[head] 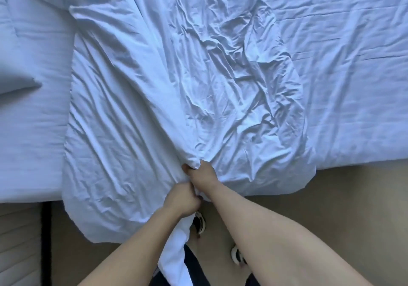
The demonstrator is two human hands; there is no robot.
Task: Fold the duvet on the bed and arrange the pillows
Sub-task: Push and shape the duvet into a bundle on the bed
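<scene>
A crumpled white duvet (176, 75) lies across the middle of the bed (353, 87) and spills over the near edge toward the floor. My left hand (182, 199) is closed on a bunch of the duvet's hanging edge. Just above it, my right hand (199, 173) grips a gathered fold of the same duvet, the two hands almost touching. A white pillow (13, 69) lies at the far left of the bed, partly out of frame.
The bare fitted sheet (33, 131) shows on both sides of the duvet. Beige floor (331, 193) runs along the near bed edge, with my shoes (199, 221) on it. A padded panel (19, 241) stands at the lower left.
</scene>
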